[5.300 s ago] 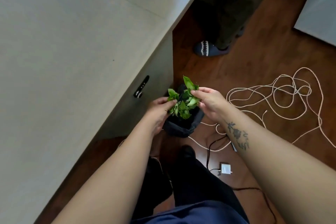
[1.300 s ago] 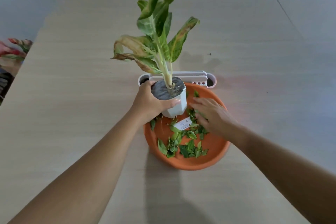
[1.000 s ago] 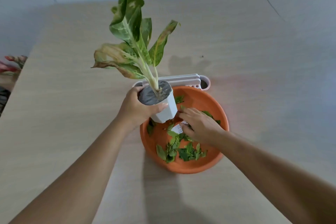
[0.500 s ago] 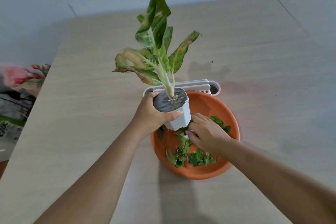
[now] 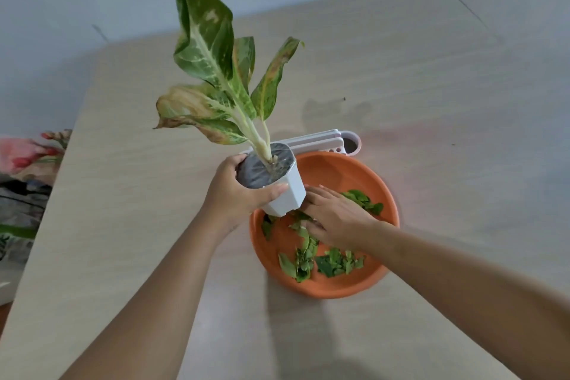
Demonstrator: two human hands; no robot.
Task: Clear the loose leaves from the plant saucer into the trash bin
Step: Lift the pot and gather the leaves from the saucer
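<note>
An orange plant saucer [image 5: 336,168] sits on the wooden table [image 5: 431,102]. Several loose green leaves [image 5: 311,261] lie in its near and right parts. My left hand [image 5: 239,194] grips a white plant pot [image 5: 288,194] with a tall variegated plant [image 5: 212,77], holding it tilted and lifted over the saucer's left rim. My right hand [image 5: 334,216] lies palm down inside the saucer on the leaves beside the pot, fingers spread; what sits under the fingers is hidden. The trash bin is out of view.
A white plastic holder [image 5: 339,142] stands against the saucer's far rim. Past the table's left edge lie patterned fabric and pink flowers [image 5: 21,154]. A pale wall runs behind the table.
Five seconds ago both hands held leaves over the dark bin on the floor. Since then the left hand has gripped and tilted the pot while the right hand sweeps leaves in the saucer toward the pot.
</note>
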